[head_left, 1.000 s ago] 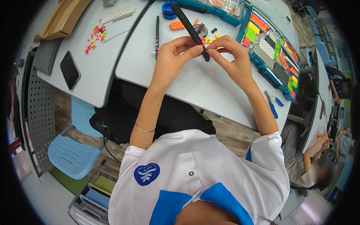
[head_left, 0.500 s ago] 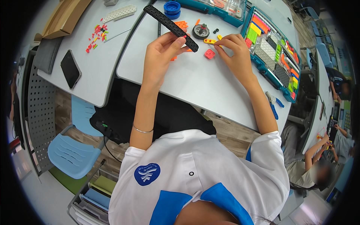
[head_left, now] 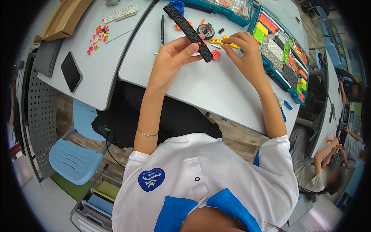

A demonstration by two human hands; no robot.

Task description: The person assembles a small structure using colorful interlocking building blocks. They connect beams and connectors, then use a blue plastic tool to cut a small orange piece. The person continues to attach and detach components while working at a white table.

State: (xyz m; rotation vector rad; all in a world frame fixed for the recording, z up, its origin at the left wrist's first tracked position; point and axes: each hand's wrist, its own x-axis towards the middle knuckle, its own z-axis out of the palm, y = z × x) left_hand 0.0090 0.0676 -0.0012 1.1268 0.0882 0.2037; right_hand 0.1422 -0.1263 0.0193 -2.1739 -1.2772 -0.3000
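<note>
My left hand [head_left: 172, 60] grips a long black perforated beam [head_left: 186, 30], which slants from far left to near right above the table. A small red peg shows beside my left fingertips on the beam. Between the thumb and fingers of my right hand [head_left: 247, 54] is a yellow perforated strip [head_left: 228, 44] with small red pegs in it. A red rounded plate [head_left: 215, 55] lies between the hands. Beyond it stand a grey-and-black wheel [head_left: 206, 31] and some small black rings [head_left: 221, 30]. Orange pieces [head_left: 178, 27] are partly hidden behind the beam.
An open teal case [head_left: 266, 63] of colourful building parts borders the right side. Blue-handled pliers [head_left: 283, 105] lie near the right edge. On the left table are a phone [head_left: 72, 72], scattered small pegs [head_left: 99, 36], pale beams [head_left: 121, 13] and a cardboard box [head_left: 65, 21]. A blue wheel [head_left: 176, 4] sits far back.
The black beam and my left hand have shifted right and slightly nearer. My right hand has drawn the yellow strip to the right, and more of the strip shows now.
</note>
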